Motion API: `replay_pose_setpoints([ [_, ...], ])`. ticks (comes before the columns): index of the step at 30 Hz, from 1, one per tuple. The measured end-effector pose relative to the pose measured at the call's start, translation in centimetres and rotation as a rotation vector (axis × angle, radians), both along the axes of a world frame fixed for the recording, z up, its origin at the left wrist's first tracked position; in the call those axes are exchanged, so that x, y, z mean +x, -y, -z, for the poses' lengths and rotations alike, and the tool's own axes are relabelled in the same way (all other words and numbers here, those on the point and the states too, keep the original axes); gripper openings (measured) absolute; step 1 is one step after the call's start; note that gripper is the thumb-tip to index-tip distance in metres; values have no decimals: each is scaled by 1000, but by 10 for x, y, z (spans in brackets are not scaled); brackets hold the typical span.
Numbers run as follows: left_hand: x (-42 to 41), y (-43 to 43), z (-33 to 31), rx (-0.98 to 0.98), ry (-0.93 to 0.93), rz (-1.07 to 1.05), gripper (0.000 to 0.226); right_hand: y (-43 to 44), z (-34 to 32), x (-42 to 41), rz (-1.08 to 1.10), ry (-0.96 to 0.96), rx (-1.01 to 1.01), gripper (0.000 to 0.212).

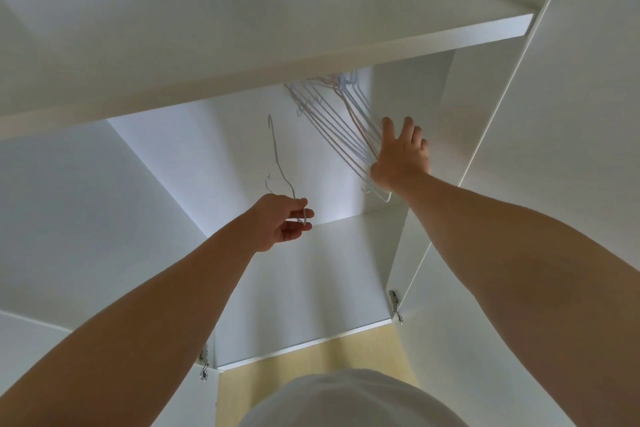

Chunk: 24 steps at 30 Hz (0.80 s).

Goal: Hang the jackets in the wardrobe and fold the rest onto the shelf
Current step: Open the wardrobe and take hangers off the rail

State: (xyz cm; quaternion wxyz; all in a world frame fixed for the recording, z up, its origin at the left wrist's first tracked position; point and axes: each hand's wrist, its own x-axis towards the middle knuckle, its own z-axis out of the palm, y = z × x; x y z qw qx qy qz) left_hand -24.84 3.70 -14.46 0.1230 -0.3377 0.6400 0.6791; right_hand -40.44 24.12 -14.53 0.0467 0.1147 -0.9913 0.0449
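White wardrobe [277, 288] panels are filling the view as we are looking up into its open interior, with one shelf [242, 45] spanning the top and a strip of yellow floor [311, 366] showing below. We are judging the step in hand to be the fetching of a hanger, ahead of any hanging. No jackets or other clothes are showing, so we cannot tell where they are lying. The left hand [282, 224] is pinching the lower corner of one loose hanger [278, 163] between thumb and fingers, holding it upright with its hook free in the air, apart from the rest. The right hand [401, 156] is spreading wide with fingers straight, resting against the hanger bunch [339, 128]. That bunch is hanging aslant under the shelf, close to the right wall, and whatever is carrying it is hidden behind the shelf edge. As we are reading it, the next move is calling for the right hand to release the bunch. The loose hanger is then needing to be carried out to a jacket, its hook kept clear of the others to avoid snagging. Counting: one shelf; one loose hanger; one bunch of several thin wires, too overlapped to number exactly; a right hinge [394, 303] and a left hinge [204, 364]; two hands.
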Motion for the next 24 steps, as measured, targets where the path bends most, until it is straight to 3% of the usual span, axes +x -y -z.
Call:
replay_pose_setpoints([
  [4, -2, 3, 2, -2, 11, -16, 11, 6, 2, -10, 51, 331, -274, 100],
  [11, -11, 3, 4, -3, 33, -19, 10, 9, 4, -13, 91, 334, -563, 50],
  [15, -20, -4, 4, 7, 32, 2, 13, 11, 4, -12, 73, 460, -866, 29],
  [24, -35, -14, 4, -2, 36, 73, 13, -10, -6, -20, 181, 328, -729, 33],
])
